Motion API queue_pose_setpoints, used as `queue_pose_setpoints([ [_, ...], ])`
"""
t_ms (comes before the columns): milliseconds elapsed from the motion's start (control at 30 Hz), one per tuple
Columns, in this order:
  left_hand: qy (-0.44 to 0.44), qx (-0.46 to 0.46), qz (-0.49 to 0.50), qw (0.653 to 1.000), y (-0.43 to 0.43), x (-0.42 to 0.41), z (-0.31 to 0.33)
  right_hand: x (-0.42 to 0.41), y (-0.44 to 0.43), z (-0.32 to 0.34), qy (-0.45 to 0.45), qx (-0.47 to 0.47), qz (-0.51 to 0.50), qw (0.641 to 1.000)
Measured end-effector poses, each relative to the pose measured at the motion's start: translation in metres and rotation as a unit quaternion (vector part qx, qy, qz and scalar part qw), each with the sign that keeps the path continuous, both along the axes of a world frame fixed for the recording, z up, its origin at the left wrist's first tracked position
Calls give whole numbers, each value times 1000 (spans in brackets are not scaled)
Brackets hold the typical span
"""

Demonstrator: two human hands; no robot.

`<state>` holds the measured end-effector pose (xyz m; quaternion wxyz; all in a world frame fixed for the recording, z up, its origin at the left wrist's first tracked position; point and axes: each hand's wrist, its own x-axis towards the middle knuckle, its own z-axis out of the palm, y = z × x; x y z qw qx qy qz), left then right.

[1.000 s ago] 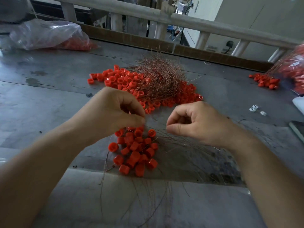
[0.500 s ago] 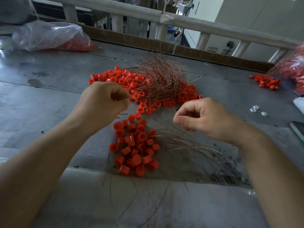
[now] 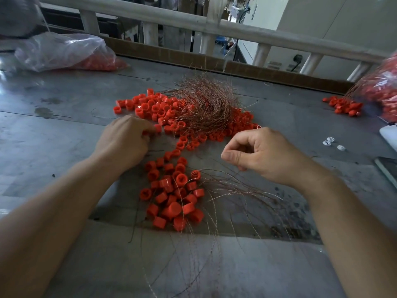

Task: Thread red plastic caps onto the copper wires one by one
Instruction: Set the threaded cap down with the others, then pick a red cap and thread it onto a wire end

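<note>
Loose red plastic caps (image 3: 171, 196) lie heaped on the grey metal table (image 3: 53, 134) between my forearms. A wider spread of red caps (image 3: 150, 107) lies further back, partly under a tangled bundle of copper wires (image 3: 206, 104). My left hand (image 3: 124, 143) reaches to the near edge of that far spread, its curled fingertips pinching a red cap (image 3: 158, 127). My right hand (image 3: 262, 153) hovers to the right with thumb and forefinger pinched together, apparently on a thin copper wire. Loose copper wires (image 3: 232, 190) fan out beneath it towards me.
A clear plastic bag of red caps (image 3: 64, 52) lies at the back left and another bag (image 3: 384, 87) at the right edge, with a small cap pile (image 3: 343, 106) beside it. White bits (image 3: 330, 143) and a dark flat object (image 3: 386, 171) lie to the right. A railing (image 3: 214, 24) runs behind.
My left hand has moved away from the right hand, forward to the far cap spread. My right hand has shifted right and slightly back.
</note>
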<state>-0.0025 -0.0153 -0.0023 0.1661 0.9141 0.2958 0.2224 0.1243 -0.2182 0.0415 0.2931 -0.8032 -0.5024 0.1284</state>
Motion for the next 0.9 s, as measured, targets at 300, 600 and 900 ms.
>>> queue_pose_setpoints([
  [300, -169, -79, 20, 982, -16, -8, 18, 3, 7, -10, -110, 40, -71, 991],
  [600, -158, -66, -90, 981, -36, -12, 23, 3, 20, -25, -150, 7, -22, 988],
  [900, -156, -79, -100, 980, -37, -14, 23, 2, 21, -23, -154, 142, -66, 976],
])
